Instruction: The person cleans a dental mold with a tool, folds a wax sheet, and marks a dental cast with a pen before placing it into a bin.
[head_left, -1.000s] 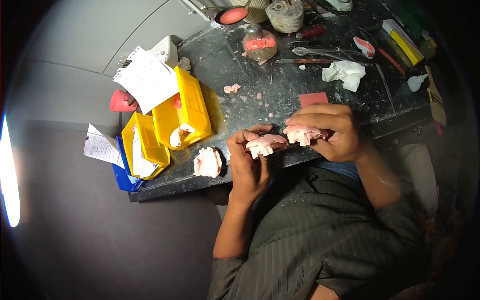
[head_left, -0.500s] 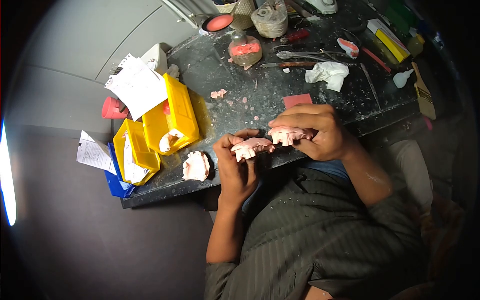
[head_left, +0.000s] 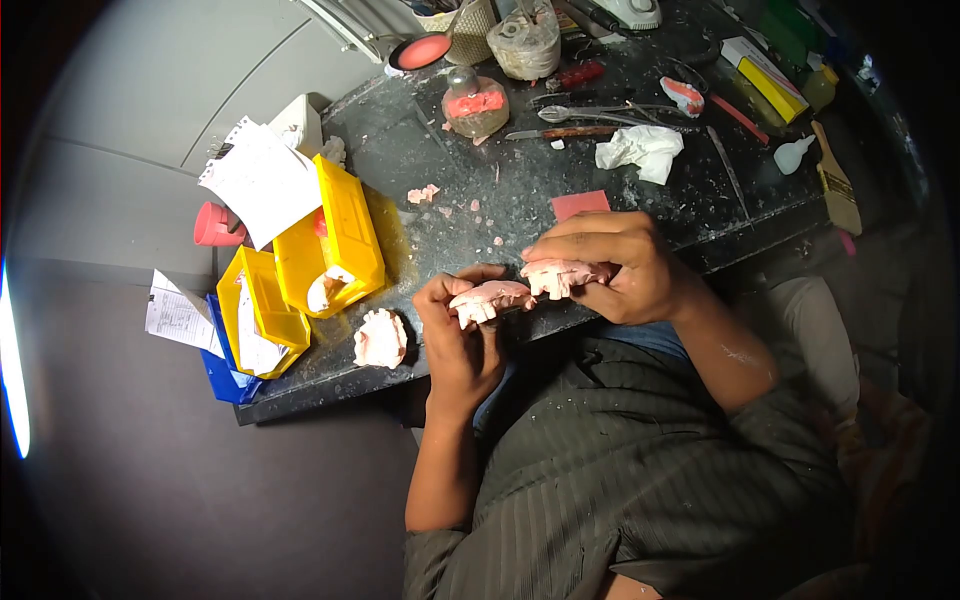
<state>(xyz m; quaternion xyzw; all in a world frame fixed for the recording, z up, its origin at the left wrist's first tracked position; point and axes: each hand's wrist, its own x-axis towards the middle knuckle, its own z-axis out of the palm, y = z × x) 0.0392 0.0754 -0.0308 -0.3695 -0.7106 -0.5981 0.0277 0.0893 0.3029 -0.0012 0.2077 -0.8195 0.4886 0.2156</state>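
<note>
My left hand (head_left: 461,335) grips a pale pink dental cast (head_left: 490,302) between thumb and fingers, above the bench's front edge. Close beside it on the right, my right hand (head_left: 625,262) holds a second dental cast (head_left: 562,277), its fingers over the top and its thumb below. The two casts are side by side, nearly touching, with tooth shapes facing down. A third dental cast (head_left: 380,339) lies on the dark bench left of my left hand. Just behind my right hand lies a flat pink sheet (head_left: 580,204).
Yellow bins (head_left: 350,225) with papers (head_left: 268,185) stand at the left. Farther back are a glass burner (head_left: 475,105), a pan of pink wax (head_left: 420,50), several metal tools and a crumpled white tissue (head_left: 645,152). A brush (head_left: 838,185) lies by the right edge.
The whole view has shifted slightly, so the bench and hands appear a little farther left. Both hands keep hold of their casts in almost the same pose.
</note>
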